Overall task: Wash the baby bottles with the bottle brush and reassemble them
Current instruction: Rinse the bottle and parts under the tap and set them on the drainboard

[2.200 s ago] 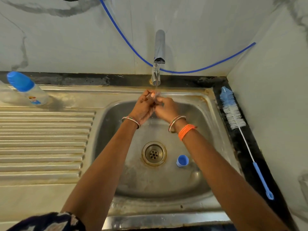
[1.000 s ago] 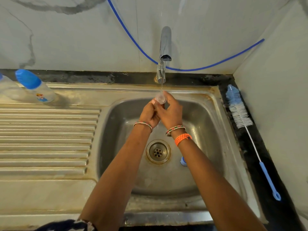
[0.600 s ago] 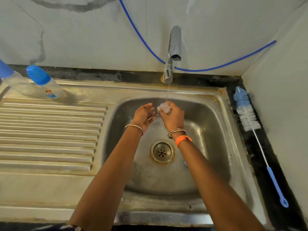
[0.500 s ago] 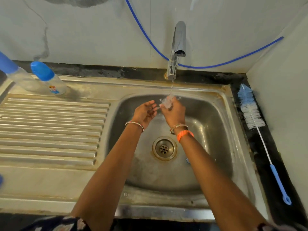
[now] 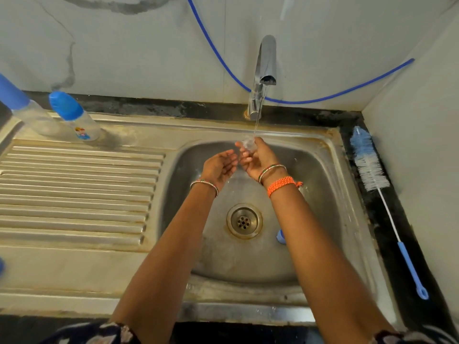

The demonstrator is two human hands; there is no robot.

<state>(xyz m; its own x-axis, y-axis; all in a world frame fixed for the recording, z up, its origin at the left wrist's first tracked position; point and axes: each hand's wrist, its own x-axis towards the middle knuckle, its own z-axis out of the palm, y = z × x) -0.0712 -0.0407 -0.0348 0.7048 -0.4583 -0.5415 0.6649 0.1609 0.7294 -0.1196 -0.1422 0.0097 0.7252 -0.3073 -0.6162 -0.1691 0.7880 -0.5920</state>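
1. Rinsing a small clear teat [image 5: 247, 143] under the tap [image 5: 265, 70] stream, pinched in the right hand [image 5: 258, 157].
2. Left hand [image 5: 219, 166] just beside, fingers relaxed, holding nothing.
3. Two capped bottles [image 5: 74, 117] standing assembled at the drainboard's back, apparently done.
4. Blue ring [image 5: 281, 236] in the sink [image 5: 330, 170] and bottle brush [image 5: 370, 167] on the tabletop idle; reassembly of this set left.

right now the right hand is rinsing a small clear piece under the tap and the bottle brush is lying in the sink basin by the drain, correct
Not quite. The head view shows the bottle brush lying on the dark ledge to the right of the sink, outside the basin; what lies by the drain is a small blue cap. The rest holds: the right hand holds a small clear piece under the tap.
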